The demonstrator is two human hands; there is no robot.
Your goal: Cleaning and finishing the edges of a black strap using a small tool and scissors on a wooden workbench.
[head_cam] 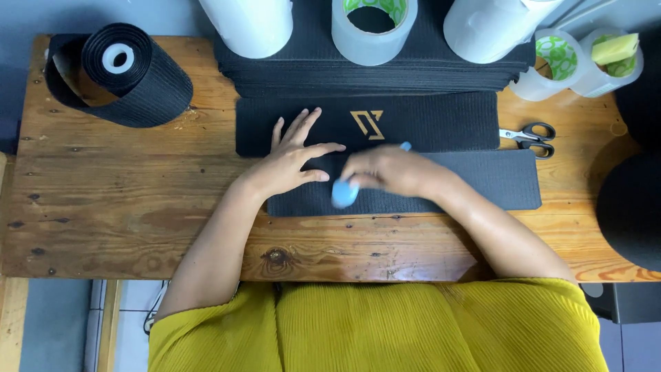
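In the upper left of the frame a big roll of black ribbed fabric with a white core [127, 72] lies on the brown wooden desk [124, 220]. A little right of it, near the middle, the left hand [292, 162] lies flat with its fingers spread wide, holding nothing and pressing on a long black ribbed fabric strip [482, 182] that lies across the desk. Just above that strip is another black strip with a gold mark [368, 124] on it. The right hand [396, 171] is blurry and sits just beside the left hand on the long strip; its grip is closed around a small light blue tool [344, 193], but I cannot tell what kind of tool it is. Along the top of the frame stand white rolls [251, 24] and a clear tape roll [373, 31] on a stack of black fabric [310, 69]. At the right lie black-handled scissors [529, 136].
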